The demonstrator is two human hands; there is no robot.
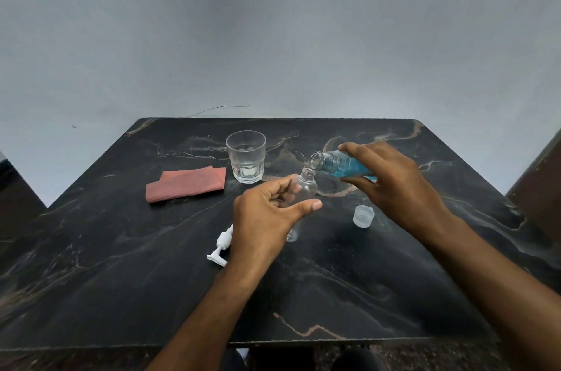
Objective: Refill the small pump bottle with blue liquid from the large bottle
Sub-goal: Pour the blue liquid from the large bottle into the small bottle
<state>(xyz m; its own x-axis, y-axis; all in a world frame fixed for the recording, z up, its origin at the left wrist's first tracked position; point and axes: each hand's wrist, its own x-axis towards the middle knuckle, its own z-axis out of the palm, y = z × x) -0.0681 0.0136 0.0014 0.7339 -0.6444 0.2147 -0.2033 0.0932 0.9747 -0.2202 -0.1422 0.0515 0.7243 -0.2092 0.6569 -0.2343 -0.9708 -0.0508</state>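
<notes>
Small bottle (304, 188) uncapped, mid-table, left hand (267, 218) curled round it. Right hand (394, 185) grips large bottle (340, 164) tilted, mouth just above. Black marble table (334, 294); glass (246, 156), cloth (185, 183) near far edge; pump (221, 244), cap (363, 216). Grey wall (273, 30) behind.

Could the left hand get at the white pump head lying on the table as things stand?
Probably not freely: the left hand grips the small bottle, though the pump head lies just beside its wrist, uncovered.

We find no readable text, label, brand, number or sign on anything in this view, bottles and glass included, anywhere on the table.
</notes>
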